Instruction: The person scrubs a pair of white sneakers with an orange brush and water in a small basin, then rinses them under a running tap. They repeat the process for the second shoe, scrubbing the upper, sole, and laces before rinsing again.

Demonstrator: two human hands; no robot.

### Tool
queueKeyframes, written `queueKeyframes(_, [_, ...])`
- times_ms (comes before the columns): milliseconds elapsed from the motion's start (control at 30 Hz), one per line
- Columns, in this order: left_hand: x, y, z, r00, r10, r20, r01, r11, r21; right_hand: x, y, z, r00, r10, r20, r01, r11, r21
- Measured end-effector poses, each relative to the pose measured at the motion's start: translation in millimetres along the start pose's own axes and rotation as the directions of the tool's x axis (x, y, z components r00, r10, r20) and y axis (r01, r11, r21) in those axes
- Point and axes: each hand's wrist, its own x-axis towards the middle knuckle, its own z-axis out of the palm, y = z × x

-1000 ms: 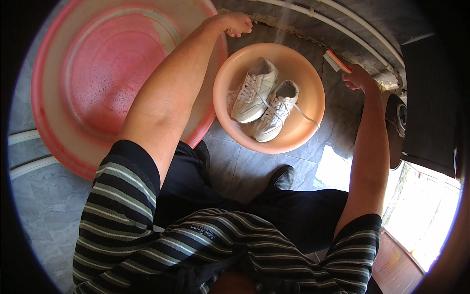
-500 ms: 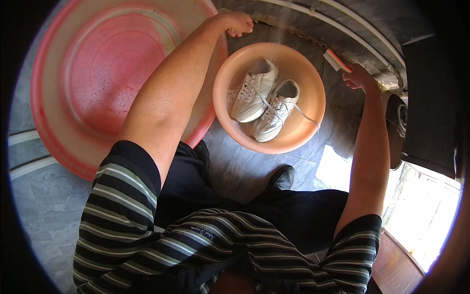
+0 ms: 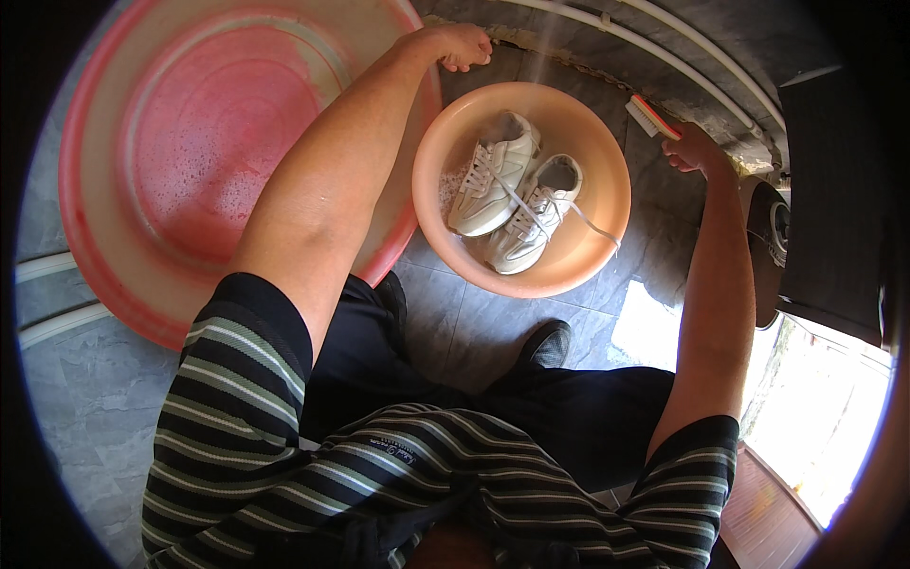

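A pair of white lace-up sneakers [image 3: 500, 178] rests side by side in an orange basin [image 3: 609, 237], one lace trailing over toward the basin's right rim. Some suds show beside the shoes. Beyond the basin's far left rim, my left hand [image 3: 464, 46] is held with its fingers curled closed; whatever may be inside them is hidden. Out to the right, apart from the basin, my right hand [image 3: 697, 150] grips the handle of a scrub brush [image 3: 652, 118] with an orange back and pale bristles.
A large pink-and-white tub [image 3: 85, 228] with bubbles on its bottom stands at the left, under my left arm. White pipes [image 3: 682, 45] run along the far right. Grey tiles [image 3: 431, 308] lie around my shoes [image 3: 547, 344]. A dark panel [image 3: 834, 209] stands at the right.
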Motion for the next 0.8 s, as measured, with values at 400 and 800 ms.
queueKeyframes(400, [16.4,15.4,85.5,0.991,-0.032,0.132,-0.003,0.965,0.261,-4.2,-12.4,20.7,1.0,-0.014,0.008,0.015,0.999,-0.031])
queueKeyframes(800, [-15.7,4.8,263.3,0.835,-0.233,-0.499,0.113,0.959,-0.259,-9.0,-46.1,251.8,0.823,-0.289,-0.488,0.322,0.947,-0.017])
